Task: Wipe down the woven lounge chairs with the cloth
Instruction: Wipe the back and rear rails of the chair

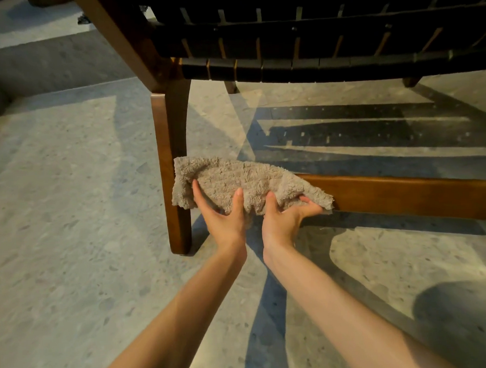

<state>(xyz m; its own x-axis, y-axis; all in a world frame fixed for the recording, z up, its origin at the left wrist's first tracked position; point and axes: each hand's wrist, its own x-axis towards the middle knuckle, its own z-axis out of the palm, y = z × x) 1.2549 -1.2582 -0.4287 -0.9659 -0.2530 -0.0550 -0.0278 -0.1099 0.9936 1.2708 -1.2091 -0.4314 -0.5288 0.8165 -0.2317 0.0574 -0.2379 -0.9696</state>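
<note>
— Where was the cloth [244,181]?
— Mid-frame, over the crossbar's [405,195] left end, touching the chair leg [170,159] on its left, below the woven seat [313,39] at top.
— The hands?
— Left hand [223,215] and right hand [286,218] held its lower edge, side by side.

My cloth [244,181]: pale greyish-beige, shaggy looped pile. Chair frame [170,159] before me: warm reddish-brown wood. Woven seat [314,66]: black straps in basket-weave, tan gaps between. Floor [68,198]: light grey terrazzo, darker speckles, striped blue-grey shadows across it.

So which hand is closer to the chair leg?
Left. The left hand holds the cloth right beside the chair leg; the right hand grips it farther along the rail.
</note>
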